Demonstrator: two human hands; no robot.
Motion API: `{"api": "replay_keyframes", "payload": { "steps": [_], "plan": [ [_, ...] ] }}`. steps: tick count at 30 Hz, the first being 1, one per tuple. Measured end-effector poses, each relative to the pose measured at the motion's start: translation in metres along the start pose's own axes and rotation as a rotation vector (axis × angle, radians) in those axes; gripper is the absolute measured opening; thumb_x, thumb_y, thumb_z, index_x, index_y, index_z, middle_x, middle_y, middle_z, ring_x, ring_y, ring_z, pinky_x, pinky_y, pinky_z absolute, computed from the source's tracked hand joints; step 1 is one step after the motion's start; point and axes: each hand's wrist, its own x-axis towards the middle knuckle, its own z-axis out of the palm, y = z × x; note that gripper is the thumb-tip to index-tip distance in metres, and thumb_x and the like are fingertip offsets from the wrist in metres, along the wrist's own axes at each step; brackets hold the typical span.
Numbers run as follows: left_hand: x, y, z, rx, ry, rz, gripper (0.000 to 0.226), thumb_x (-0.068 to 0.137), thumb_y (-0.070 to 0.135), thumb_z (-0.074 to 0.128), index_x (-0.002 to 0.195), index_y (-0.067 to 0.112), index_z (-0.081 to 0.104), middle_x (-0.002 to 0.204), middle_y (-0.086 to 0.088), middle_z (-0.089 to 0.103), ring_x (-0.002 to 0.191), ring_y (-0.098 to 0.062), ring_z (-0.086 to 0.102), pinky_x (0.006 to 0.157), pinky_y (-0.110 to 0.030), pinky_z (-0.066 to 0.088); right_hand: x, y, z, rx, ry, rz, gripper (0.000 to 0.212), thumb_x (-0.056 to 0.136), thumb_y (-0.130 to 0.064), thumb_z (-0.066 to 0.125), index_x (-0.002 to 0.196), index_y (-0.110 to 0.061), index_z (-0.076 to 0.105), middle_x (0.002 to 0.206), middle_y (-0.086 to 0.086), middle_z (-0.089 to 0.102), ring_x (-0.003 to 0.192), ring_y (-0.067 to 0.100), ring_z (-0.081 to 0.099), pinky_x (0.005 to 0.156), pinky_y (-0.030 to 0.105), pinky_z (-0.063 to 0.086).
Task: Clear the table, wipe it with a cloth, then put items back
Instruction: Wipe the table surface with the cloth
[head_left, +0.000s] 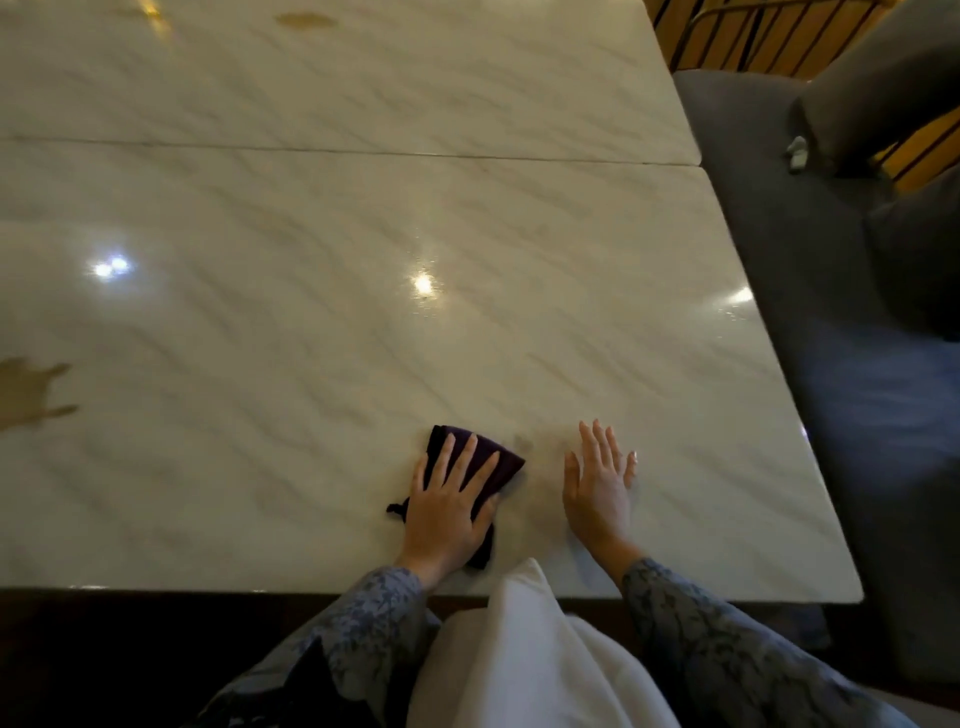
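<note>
Two hands lie on the marble table (363, 218) near its front edge. Our left hand (447, 512) presses flat on a dark purple cloth (491, 460), fingers straight and spread over it; the folded cloth shows beyond the fingertips and a corner pokes out at the wrist side. Our right hand (597, 488) rests just beside it, palm down, fingers relaxed and holding nothing. Well to the left of the left hand we see a brownish stain (26, 392), and another (306, 20) far beyond both hands. To the right of the right hand runs a grey cushioned bench (810, 291).
</note>
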Motion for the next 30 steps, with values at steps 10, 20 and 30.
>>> {"api": "replay_keyframes", "payload": {
  "steps": [10, 20, 30],
  "plan": [
    [-0.041, -0.203, -0.046, 0.033, 0.025, -0.250, 0.056, 0.098, 0.056, 0.027, 0.150, 0.036, 0.030, 0.161, 0.003, 0.019, 0.150, -0.022, 0.010, 0.114, -0.052, 0.020, -0.003, -0.166, 0.090, -0.015, -0.073, -0.108, 0.056, 0.100, -0.040, 0.032, 0.151, -0.016, 0.029, 0.161, 0.006, 0.019, 0.150, 0.021, 0.009, 0.120, 0.045, -0.008],
    [-0.048, -0.350, -0.084, 0.062, 0.074, -0.453, 0.060, 0.097, 0.057, 0.020, 0.151, 0.035, 0.030, 0.161, 0.000, 0.021, 0.149, -0.025, 0.013, 0.116, -0.052, 0.015, -0.008, -0.259, 0.151, 0.032, -0.063, -0.187, 0.063, 0.096, -0.048, 0.025, 0.149, -0.017, 0.033, 0.160, 0.004, 0.023, 0.150, 0.019, 0.012, 0.120, 0.043, -0.009],
    [0.037, -0.329, -0.092, 0.012, 0.032, -0.651, 0.064, 0.099, 0.057, 0.018, 0.156, 0.029, 0.007, 0.163, -0.008, -0.003, 0.149, -0.031, -0.010, 0.119, -0.054, -0.002, -0.008, -0.206, 0.128, -0.008, 0.084, -0.125, 0.060, 0.095, -0.044, 0.028, 0.144, -0.011, 0.043, 0.154, 0.009, 0.036, 0.146, 0.021, 0.025, 0.120, 0.047, -0.002]
  ]
}}
